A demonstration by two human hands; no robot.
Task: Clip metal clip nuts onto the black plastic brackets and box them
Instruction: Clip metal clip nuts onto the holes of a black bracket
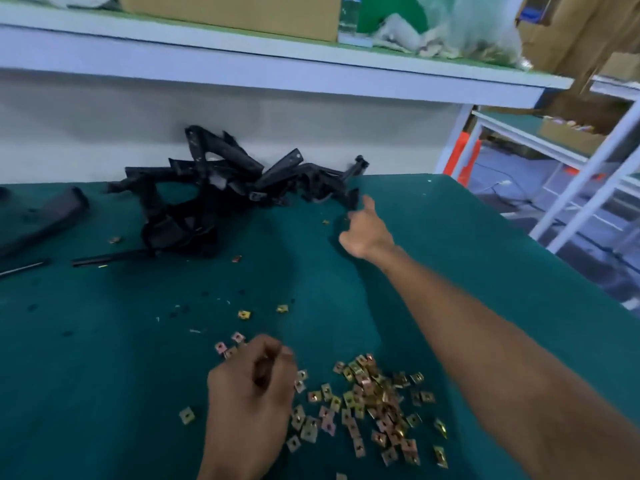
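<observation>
A tangled pile of black plastic brackets (214, 188) lies at the back of the green table against the white wall. My right hand (367, 230) is stretched out to the pile's right end. Its fingers are extended and touch the nearest bracket (349, 197) without closing round it. Near the front edge, several brass-coloured metal clip nuts (374, 400) lie scattered in a loose heap. My left hand (252, 386) rests at the heap's left edge. Its fingers are curled and its fingertips are drawn together in a pinch on a clip nut, which they largely hide.
A dark flat part (45, 213) and thin black strips (107, 258) lie at the left. Stray nuts (244, 314) dot the middle of the green table (104, 358). A white shelf (277, 67) overhangs the back and carries a cardboard box (235, 12). The table ends at the right.
</observation>
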